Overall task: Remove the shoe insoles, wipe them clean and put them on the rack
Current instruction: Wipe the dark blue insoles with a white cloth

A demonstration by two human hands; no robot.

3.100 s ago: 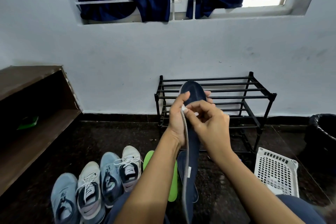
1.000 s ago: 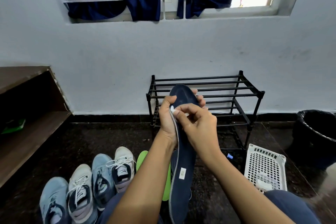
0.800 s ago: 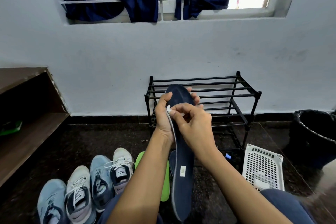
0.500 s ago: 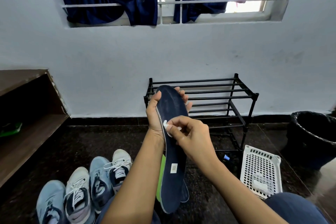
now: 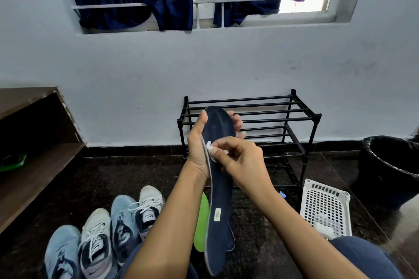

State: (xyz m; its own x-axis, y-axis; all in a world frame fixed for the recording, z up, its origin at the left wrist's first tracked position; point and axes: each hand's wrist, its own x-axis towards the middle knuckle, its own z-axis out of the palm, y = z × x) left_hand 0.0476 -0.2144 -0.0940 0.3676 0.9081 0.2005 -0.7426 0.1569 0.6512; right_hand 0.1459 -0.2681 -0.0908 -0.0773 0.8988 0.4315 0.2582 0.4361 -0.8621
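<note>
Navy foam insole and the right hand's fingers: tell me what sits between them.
A small white wipe, pinched in the right hand and held against the navy foam insole. The head view shows it.

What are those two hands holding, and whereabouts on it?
The left hand grips the navy insole near its upper end; the right hand pinches a small white wipe against its edge.

We record a navy insole (image 5: pixel 218 188) upright at centre frame, toe uppermost, with a pale label near the heel. A small white wipe (image 5: pixel 209 145) touches its left edge. The black rack (image 5: pixel 272 118) stands behind it, centre right of frame.
</note>
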